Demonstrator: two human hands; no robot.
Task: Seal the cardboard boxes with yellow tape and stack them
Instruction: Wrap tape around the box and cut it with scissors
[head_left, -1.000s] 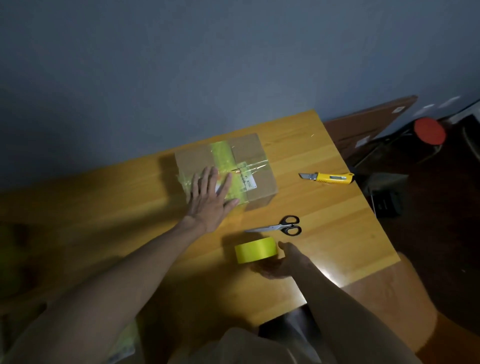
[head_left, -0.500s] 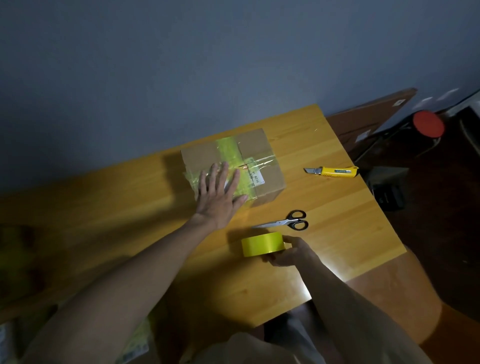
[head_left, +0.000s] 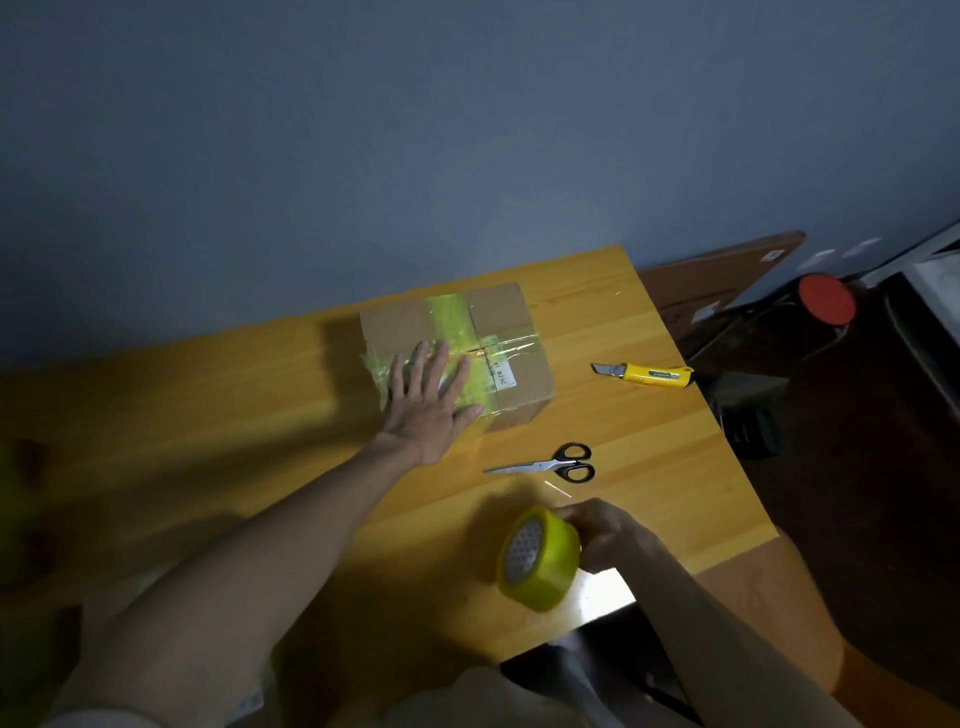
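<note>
A small cardboard box (head_left: 511, 332) sits on the wooden table (head_left: 208, 426), with a yellow tape strip across its top and clear tape over the seam. My left hand (head_left: 428, 402) lies flat on the box's near left part, fingers straight and spread. My right hand (head_left: 608, 532) grips a roll of yellow tape (head_left: 537, 558), lifted off the table near the front edge and tilted so its core faces left.
Black-handled scissors (head_left: 553, 463) lie between the box and the roll. A yellow utility knife (head_left: 649, 374) lies near the table's right edge. Beyond that edge are a flat cardboard sheet (head_left: 722, 280), a red-lidded jar (head_left: 826, 300) and dark items on the floor.
My right hand has lifted the tape roll off the table and tipped it on edge, bringing it nearer to me. My left hand stays pressed on the box.
</note>
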